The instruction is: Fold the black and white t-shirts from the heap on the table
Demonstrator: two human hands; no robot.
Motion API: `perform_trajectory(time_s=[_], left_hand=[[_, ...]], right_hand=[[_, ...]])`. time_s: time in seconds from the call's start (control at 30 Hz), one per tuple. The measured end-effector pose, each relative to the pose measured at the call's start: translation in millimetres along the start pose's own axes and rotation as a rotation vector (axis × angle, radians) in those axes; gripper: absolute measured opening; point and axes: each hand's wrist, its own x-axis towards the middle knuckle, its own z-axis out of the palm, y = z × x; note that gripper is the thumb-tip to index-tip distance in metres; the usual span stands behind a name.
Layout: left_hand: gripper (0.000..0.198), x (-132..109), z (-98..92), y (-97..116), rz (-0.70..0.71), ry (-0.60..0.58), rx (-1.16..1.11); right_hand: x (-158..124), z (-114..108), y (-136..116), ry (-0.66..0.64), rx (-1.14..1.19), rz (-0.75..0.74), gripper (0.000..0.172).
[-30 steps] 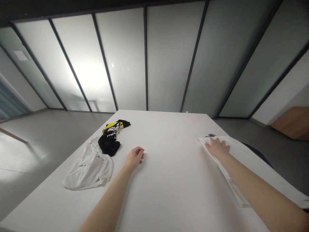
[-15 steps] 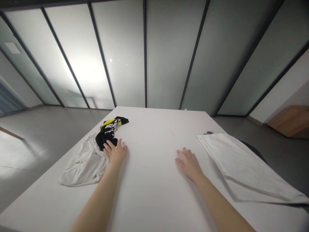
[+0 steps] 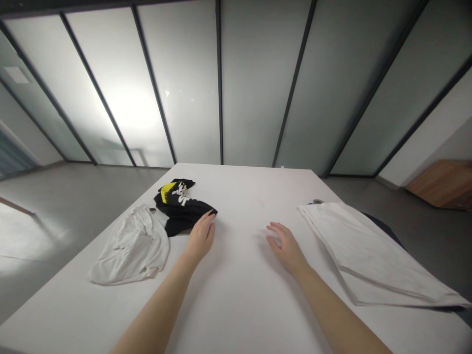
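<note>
A black garment (image 3: 184, 211) with yellow and white print lies on the left part of the white table (image 3: 236, 295). My left hand (image 3: 202, 235) is closed on its right corner, which is stretched toward the middle. Just left of the black garment lies a crumpled white cloth (image 3: 132, 248). Over the table, right of the middle, my right hand (image 3: 285, 247) is open and holds nothing, its fingers slightly bent.
Folded white fabric (image 3: 376, 255) lies on the right side of the table, with dark cloth (image 3: 385, 228) beneath it. A small round grey item (image 3: 317, 201) sits at its far end. Frosted glass panels (image 3: 258, 88) stand behind the table.
My left hand has moved right and closed on the black garment, pulling its near part to the right and spreading it. My right hand has shifted only slightly.
</note>
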Motion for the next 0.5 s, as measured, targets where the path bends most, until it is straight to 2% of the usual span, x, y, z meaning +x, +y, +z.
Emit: perform_trajectory(time_s=[0.07, 0.13, 0.17, 0.23, 0.3, 0.4, 0.5], left_hand=[[0.042, -9.7, 1.9, 33.2, 0.126, -0.15, -0.122], [0.046, -19.0, 2.0, 63.0, 0.233, -0.372, -0.241], [0.049, -22.9, 2.1, 74.3, 0.241, -0.468, -0.293], [0.053, -28.0, 3.3, 87.6, 0.208, -0.574, -0.339], [0.056, -29.9, 6.7, 89.2, 0.154, -0.589, -0.279], [0.065, -29.0, 13.7, 80.5, 0.127, -0.598, -0.087], [0.052, -25.7, 18.2, 72.1, 0.065, -0.579, 0.074]], right_hand=[[-1.5, -3.7, -14.5, -0.055, 0.054, -0.091, 0.057], [-3.9, -5.6, -28.6, -0.135, 0.099, -0.172, 0.078], [-4.7, -6.1, -34.3, -0.171, 0.118, -0.202, 0.081], [-4.7, -7.3, -41.7, -0.231, 0.147, -0.225, 0.065], [-2.8, -9.9, -44.1, -0.277, 0.188, -0.198, 0.05], [0.6, -16.2, -41.9, -0.305, 0.287, -0.091, 0.047], [1.3, -20.5, -37.0, -0.241, 0.362, 0.017, 0.037]])
